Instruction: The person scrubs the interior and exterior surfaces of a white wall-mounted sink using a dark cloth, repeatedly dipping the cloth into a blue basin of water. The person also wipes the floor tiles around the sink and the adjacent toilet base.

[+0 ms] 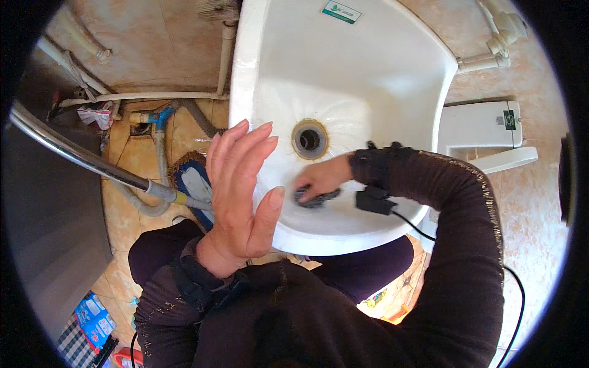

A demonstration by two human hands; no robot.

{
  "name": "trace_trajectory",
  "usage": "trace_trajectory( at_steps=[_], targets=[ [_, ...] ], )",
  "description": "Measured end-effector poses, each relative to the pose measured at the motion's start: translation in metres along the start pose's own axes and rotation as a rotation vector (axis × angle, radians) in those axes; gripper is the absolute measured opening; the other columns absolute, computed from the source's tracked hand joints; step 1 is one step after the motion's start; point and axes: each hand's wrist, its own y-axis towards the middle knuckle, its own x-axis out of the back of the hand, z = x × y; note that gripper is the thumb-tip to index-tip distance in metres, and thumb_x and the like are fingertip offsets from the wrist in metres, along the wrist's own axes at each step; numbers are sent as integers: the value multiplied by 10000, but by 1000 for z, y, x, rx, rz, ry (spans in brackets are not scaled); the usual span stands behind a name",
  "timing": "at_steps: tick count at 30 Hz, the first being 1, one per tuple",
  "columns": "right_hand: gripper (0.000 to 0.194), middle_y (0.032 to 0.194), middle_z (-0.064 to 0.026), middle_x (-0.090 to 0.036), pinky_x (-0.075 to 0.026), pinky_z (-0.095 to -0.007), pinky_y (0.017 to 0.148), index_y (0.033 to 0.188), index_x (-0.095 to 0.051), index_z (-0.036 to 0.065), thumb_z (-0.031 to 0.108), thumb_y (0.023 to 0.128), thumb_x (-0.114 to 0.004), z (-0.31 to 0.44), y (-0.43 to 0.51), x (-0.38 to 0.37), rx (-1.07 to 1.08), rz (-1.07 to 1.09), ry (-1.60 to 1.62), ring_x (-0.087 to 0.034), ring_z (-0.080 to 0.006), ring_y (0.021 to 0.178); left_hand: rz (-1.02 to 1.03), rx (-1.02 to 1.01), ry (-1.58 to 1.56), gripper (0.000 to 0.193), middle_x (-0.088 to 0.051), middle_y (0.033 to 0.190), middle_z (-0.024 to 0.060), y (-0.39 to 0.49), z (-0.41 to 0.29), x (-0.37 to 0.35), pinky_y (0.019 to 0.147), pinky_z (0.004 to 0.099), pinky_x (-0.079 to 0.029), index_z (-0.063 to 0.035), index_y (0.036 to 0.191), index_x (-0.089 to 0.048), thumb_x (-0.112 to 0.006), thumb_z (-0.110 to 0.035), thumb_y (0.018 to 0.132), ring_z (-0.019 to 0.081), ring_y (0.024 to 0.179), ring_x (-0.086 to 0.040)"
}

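Note:
A white ceramic basin [395,87] stands in front of me, with a round drain hole [310,139] whose rim is stained yellow-brown. Just below the drain, my right hand [322,177] presses a dark scrubbing pad [317,198] against the basin's inner surface; hand and pad are blurred. My left hand [241,193] is raised at the basin's left edge, its fingers extended and thumb apart, holding nothing. A small black device with a cable [375,201] hangs by my right wrist.
A metal pole [83,154] slants from the left to a blue-edged mop head [195,184] on the tiled floor. A grey drain hose [161,156] runs beside it. Blue packaging [95,322] lies lower left. A white cistern [478,124] stands right of the basin.

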Motion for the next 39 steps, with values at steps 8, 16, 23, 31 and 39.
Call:
trace_trajectory(
  at_steps=[8,16,23,31,39],
  targets=[
    [276,929,-216,-716,-528,-489,855,1035,-734,27,250,905,-636,5,-35,-5,-280,212,-534,-689,-343,934,8,18,7,535,-518,1448,223,-1,-1,2,1158,572,-211,32,1385,-511,-519,-326,988,434,1368,-429],
    [273,850,-191,-732,-544,-462,708,903,-732,-13,229,899,-605,-16,-8,-4,-164,245,-695,-692,-309,781,10,9,-2,542,-517,1451,219,0,-1,1,1157,571,-210,29,1390,-507,-533,-326,981,431,1375,-419],
    [235,905,-236,-719,-555,-500,744,896,-711,-20,188,852,-611,-13,-6,3,36,-294,-547,-698,-396,811,14,11,2,530,-515,1457,211,1,-3,2,1164,576,-198,20,1395,-503,-553,-298,973,417,1380,-420],
    [205,904,-241,-714,-552,-498,769,920,-688,-45,126,823,-631,-6,-13,22,-237,-206,-643,-698,-420,874,18,17,8,534,-514,1459,211,2,-6,2,1167,584,-182,22,1395,-499,-559,-292,968,420,1384,-415],
    [208,934,-249,-718,-560,-495,785,930,-728,-21,94,802,-611,-9,0,20,-403,-123,-764,-708,-401,893,13,16,6,544,-515,1458,211,1,-5,2,1163,584,-186,23,1388,-502,-549,-319,967,423,1380,-417]
  ],
)
